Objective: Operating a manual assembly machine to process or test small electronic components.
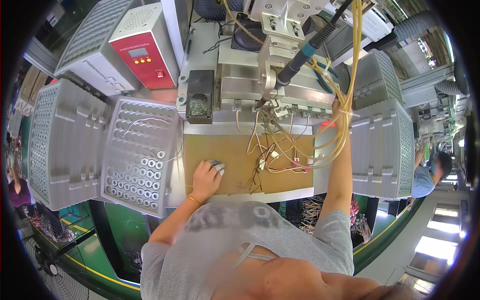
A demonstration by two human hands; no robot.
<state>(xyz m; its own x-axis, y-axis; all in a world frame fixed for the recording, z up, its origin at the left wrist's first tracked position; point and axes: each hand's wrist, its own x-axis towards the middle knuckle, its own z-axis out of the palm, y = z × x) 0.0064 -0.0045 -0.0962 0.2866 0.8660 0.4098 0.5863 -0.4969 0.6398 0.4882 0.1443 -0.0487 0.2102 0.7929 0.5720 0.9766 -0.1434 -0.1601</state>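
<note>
My left hand (205, 180) rests on the brown work mat (230, 145), its fingers curled together. Something small and grey-white (217, 166) shows at the fingertips; whether it is a part or finger covers I cannot make out. My right arm reaches far forward, and my right hand (341, 109) is at the right end of the metal fixture (245, 85), beside a red glow. Yellow tubes (344, 130) cross in front of it and hide its fingers. White and dark wires (260, 165) with small connectors hang from the fixture onto the mat.
A grey tray (112, 165) with rows of metal ring-shaped parts lies at left, a loose white wire across it. Tray stacks (65, 145) stand on both sides. Behind are a red-fronted control box (150, 55), a black box of metal shavings (200, 100) and a blue-banded soldering iron (300, 62).
</note>
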